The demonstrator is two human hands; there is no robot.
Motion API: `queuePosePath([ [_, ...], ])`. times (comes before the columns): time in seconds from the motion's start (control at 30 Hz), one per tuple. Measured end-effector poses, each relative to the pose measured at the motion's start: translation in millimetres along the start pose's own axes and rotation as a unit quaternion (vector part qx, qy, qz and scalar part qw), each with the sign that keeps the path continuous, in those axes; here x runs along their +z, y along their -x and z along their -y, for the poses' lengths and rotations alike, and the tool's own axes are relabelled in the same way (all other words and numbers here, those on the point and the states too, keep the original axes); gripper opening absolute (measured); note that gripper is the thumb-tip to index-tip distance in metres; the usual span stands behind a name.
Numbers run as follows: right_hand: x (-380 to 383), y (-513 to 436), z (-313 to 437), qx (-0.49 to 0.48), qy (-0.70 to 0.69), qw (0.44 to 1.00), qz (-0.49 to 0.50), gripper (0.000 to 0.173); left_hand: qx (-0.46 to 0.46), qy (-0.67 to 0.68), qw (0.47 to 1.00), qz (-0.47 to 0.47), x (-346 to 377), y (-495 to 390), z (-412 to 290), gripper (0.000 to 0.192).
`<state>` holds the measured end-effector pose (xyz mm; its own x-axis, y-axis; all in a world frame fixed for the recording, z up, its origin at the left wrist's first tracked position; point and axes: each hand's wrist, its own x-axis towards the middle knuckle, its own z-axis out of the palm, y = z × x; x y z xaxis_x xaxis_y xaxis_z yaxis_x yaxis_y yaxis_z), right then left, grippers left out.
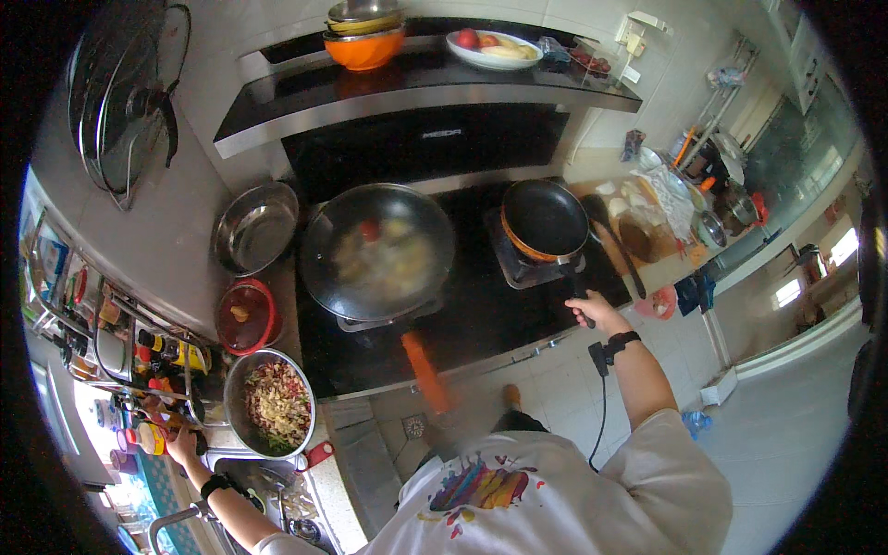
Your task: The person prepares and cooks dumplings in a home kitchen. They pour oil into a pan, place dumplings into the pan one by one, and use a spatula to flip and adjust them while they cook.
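Note:
My right hand (590, 310) grips the black handle of a small frying pan (544, 216), which is empty and sits over the right burner. My left hand (184, 445) reaches to the rack at the left and is closed around a dark bottle (198, 438), partly hidden by the fingers. On the left burner a large wok (378, 253) with an orange handle holds steaming food, blurred by the steam. Between the left hand and the wok stands a metal bowl (277, 406) of chopped ingredients.
A red-rimmed container (248, 316) and an empty steel basin (257, 229) stand left of the wok. The sink (267, 479) lies by my left forearm. A black range hood (416, 83) carries bowls and a fruit plate. A cutting board (610, 239) lies at the right.

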<state>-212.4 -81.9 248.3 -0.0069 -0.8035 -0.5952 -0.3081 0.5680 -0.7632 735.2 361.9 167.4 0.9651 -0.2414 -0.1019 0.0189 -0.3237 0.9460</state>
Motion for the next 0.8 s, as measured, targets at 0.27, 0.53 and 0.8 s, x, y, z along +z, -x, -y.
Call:
queuePosePath([
  [0.27,-30.0,21.6,28.0,0.001,-0.183,0.977,0.111,0.021,-0.048,0.133,0.988,-0.068,-40.5,110.7,-36.0,0.01],
  [0.53,-56.9,3.7,1.8,-0.031,-0.202,0.965,0.163,0.023,-0.041,0.134,0.983,-0.116,-45.4,248.6,-74.9,0.014],
  [0.8,-99.0,-37.1,-26.4,-0.224,0.06,0.973,-0.013,0.031,0.058,0.064,0.979,-0.184,18.1,400.3,-108.9,0.037],
])
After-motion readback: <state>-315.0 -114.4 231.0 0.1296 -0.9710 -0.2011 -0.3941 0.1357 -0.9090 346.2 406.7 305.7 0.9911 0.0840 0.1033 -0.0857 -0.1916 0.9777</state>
